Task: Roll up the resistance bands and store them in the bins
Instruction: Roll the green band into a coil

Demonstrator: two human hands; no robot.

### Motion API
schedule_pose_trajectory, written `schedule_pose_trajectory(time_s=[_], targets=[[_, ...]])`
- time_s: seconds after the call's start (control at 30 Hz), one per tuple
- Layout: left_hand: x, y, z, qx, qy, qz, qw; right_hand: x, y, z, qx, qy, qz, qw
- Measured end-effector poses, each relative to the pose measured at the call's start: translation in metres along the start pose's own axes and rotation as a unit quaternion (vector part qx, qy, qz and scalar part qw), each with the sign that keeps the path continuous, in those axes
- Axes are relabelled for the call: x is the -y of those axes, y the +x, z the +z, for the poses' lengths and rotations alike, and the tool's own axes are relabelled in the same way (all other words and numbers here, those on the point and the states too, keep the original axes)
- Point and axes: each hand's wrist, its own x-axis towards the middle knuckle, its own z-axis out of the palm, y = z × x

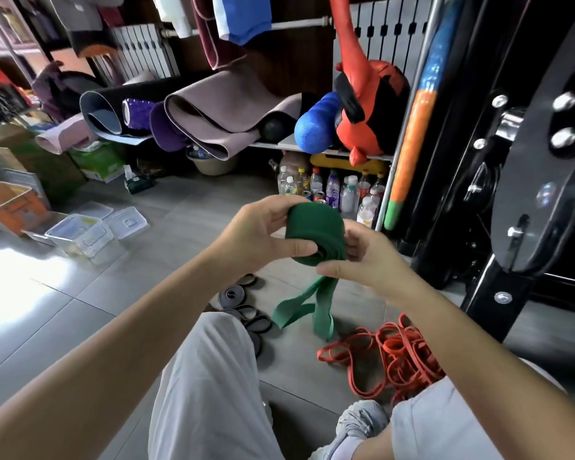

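Note:
I hold a wide green resistance band (314, 229) in front of me, most of it wound into a thick roll. My left hand (263, 232) grips the roll from the left, thumb across its near end. My right hand (362, 257) pinches the roll's lower right side where the loose tail leaves it. The unrolled green tail hangs down to the floor. A tangle of red bands (389, 351) lies on the tiles to the right. Dark grey and black bands (243, 305) lie by my left knee. Clear plastic bins (80, 232) stand on the floor at the left.
A black weight machine frame (498, 194) rises close on the right. Ahead, a low shelf holds rolled yoga mats (210, 117), a blue foam roller (312, 127) and a red bag; bottles (332, 190) stand beneath. Cardboard boxes and an orange box (10, 204) sit far left.

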Motion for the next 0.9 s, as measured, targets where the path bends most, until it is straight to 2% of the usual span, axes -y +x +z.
schedule_pose_trajectory(time_s=[0.1,0.2,0.33,0.4,0.43,0.47,0.5,0.53,0.57,0.63,0.7,0.77,0.83,0.9], targets=[[0.004,-0.006,-0.001,-0.005,-0.13,-0.013,0.991,-0.005,0.0,-0.002,-0.006,0.008,-0.003,1.0],[0.014,-0.014,0.0,0.007,-0.257,-0.053,0.965,-0.011,-0.007,0.0,0.0,0.041,-0.001,0.999],[0.027,-0.019,0.01,0.012,-0.362,-0.079,0.929,-0.01,-0.007,0.007,-0.013,0.083,-0.009,0.996],[0.031,-0.018,0.011,0.004,-0.365,-0.094,0.926,-0.006,-0.004,0.004,-0.026,0.06,-0.012,0.998],[0.029,-0.017,0.009,-0.006,-0.302,-0.098,0.948,-0.004,-0.003,0.001,-0.026,0.03,-0.009,0.999],[0.025,-0.015,0.007,-0.016,-0.178,-0.098,0.979,0.0,-0.002,-0.003,-0.021,-0.01,0.0,1.0],[0.02,-0.012,0.003,-0.015,-0.014,-0.092,0.996,0.002,-0.001,-0.007,-0.009,-0.061,0.012,0.998],[0.016,-0.009,0.001,-0.004,0.147,-0.085,0.985,0.002,0.0,-0.009,0.006,-0.123,0.027,0.992],[0.012,-0.007,0.001,0.022,0.282,-0.074,0.956,0.001,0.001,-0.009,0.022,-0.192,0.039,0.98],[0.004,-0.004,0.009,0.091,0.443,-0.057,0.89,0.0,0.001,-0.001,0.048,-0.296,0.045,0.953],[0.002,-0.002,0.019,0.146,0.515,-0.07,0.842,0.001,-0.001,0.008,0.056,-0.323,0.041,0.944],[0.003,0.0,0.022,0.17,0.558,-0.088,0.808,0.0,-0.004,0.01,0.055,-0.327,0.045,0.942],[0.004,0.0,0.021,0.173,0.564,-0.095,0.802,-0.004,-0.007,0.008,0.047,-0.265,0.07,0.96],[0.003,-0.001,0.019,0.156,0.54,-0.084,0.823,-0.009,-0.01,0.005,0.034,-0.205,0.074,0.975]])
